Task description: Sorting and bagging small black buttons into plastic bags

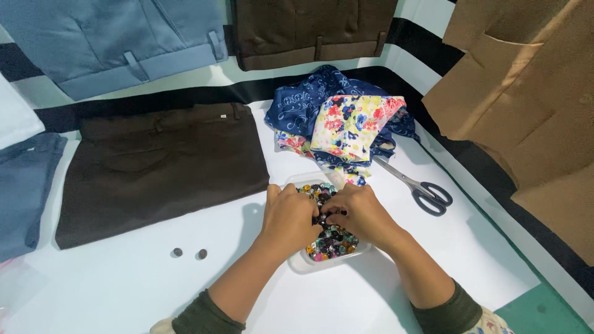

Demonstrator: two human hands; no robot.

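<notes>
Fingers (322, 213) in button tray (301, 263) (both hands) — digging

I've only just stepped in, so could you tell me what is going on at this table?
A person has both hands in a small clear tray full of mixed coloured buttons. The left hand and right hand meet over the middle of it, fingertips down among the buttons. Two loose dark buttons lie on the white sheet to the left. Folded brown trousers lie beyond, floral fabric scraps sit behind the tray, and scissors rest to the right.
</notes>
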